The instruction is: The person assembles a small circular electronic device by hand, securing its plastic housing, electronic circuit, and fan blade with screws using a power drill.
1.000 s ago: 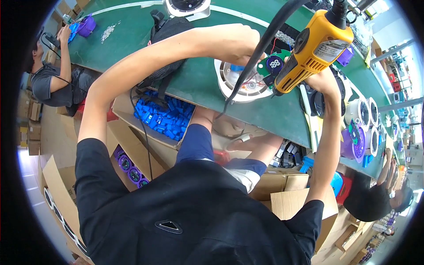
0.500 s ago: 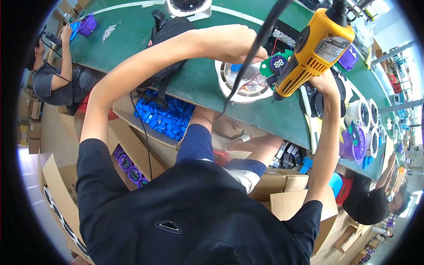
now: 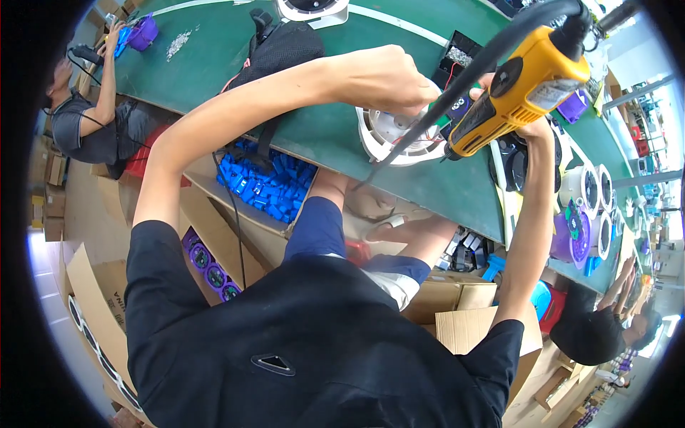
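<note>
A white round housing [image 3: 371, 135] sits at the table's near edge, with red wires across its open inside. My left hand [image 3: 403, 82] is over its far rim, fingers curled down into it. What those fingers hold is hidden. A yellow electric screwdriver [image 3: 524, 85] hangs tip down in front of my right hand [image 3: 531, 130] and covers much of it. The right fingertips show past the tool, closed at the edge of a circuit board [image 3: 459, 108] with a purple round part, mostly hidden behind a black cable [image 3: 492, 53].
A black mesh bag [image 3: 285, 57] lies left on the green table [image 3: 214, 78]. Below it stands a carton of blue parts [image 3: 264, 185]. White rings [image 3: 576, 187] and a purple housing [image 3: 569, 235] stand at right. Other people [image 3: 89, 128] work at both sides.
The circuit board has turned and shifted right, away from my left hand. My left hand has moved slightly right and down over the housing. The hanging screwdriver has swung a little right.
</note>
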Available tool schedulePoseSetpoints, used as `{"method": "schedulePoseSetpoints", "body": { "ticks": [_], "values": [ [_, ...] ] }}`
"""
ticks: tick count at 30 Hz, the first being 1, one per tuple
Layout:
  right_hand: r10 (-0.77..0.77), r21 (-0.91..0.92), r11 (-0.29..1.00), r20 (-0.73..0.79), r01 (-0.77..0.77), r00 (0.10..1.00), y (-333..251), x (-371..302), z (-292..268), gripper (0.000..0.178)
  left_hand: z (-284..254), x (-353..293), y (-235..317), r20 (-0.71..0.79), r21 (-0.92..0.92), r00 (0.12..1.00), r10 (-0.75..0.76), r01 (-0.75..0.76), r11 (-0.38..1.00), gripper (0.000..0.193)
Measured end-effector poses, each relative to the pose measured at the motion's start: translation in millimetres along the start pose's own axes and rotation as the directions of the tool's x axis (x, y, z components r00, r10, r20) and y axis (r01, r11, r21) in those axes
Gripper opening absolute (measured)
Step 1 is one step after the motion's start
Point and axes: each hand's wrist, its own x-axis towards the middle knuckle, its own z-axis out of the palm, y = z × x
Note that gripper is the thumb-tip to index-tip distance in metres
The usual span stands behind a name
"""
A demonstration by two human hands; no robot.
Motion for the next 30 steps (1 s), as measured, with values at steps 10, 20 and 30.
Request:
{"method": "schedulePoseSetpoints", "body": {
  "ticks": [10, 20, 30],
  "values": [
    [-0.144, -0.235, 0.964, -0.066, 0.124, 0.987, 13.5, 10.1, -0.8, 0.028, 8.4, -0.3, -0.4, -0.106, 0.035, 0.994, 0.002, 0.002, 0.999, 0.014],
    [-0.299, -0.485, 0.843, -0.06, 0.234, 0.952, 54.4, 20.3, -16.4, 0.026, -17.4, -11.4, -7.6, 0.018, -0.472, 0.983, -0.181, 0.168, 0.865, 0.02],
    [-0.167, -0.262, 0.956, -0.116, 0.132, 0.979, -5.7, 4.0, 12.5, 0.03, -20.5, -1.8, -7.8, 0.116, -0.64, 0.947, -0.299, 0.302, 0.706, 0.023]
  ]
}}
